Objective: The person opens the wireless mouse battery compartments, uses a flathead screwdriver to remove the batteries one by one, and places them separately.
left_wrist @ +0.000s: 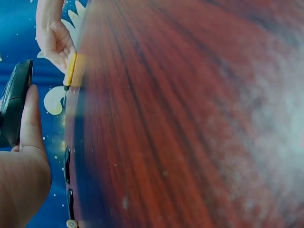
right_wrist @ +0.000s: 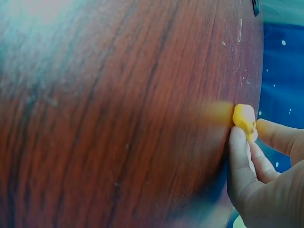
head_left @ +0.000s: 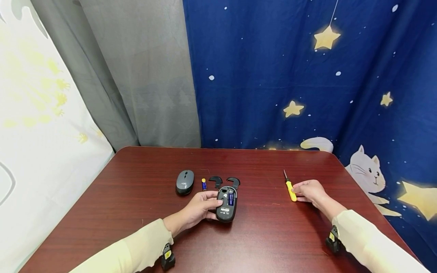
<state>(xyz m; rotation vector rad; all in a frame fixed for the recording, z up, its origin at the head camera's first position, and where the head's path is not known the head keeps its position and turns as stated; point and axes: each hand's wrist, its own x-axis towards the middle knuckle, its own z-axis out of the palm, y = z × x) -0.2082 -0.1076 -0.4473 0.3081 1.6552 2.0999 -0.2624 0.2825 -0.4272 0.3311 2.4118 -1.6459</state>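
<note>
My left hand [head_left: 201,206] grips a dark computer mouse [head_left: 226,214] by its side, underside facing up. Its battery bay lies uncovered, with a blue battery [head_left: 231,198] inside. In the left wrist view the same mouse [left_wrist: 15,107] shows edge-on between thumb and fingers. My right hand [head_left: 310,191] pinches a yellow-handled screwdriver [head_left: 291,190] by the handle, its metal tip pointing away from me. The right wrist view shows the handle's yellow butt end [right_wrist: 244,117] between thumb and fingertips; the shaft is hidden there.
A grey computer mouse [head_left: 185,181] sits upright left of centre. Beside it a loose blue-and-yellow battery [head_left: 204,184] lies on the table [head_left: 259,235]. Two curved black cover pieces [head_left: 216,179] lie just beyond the held mouse. Curtains [head_left: 259,76] hang behind the far edge.
</note>
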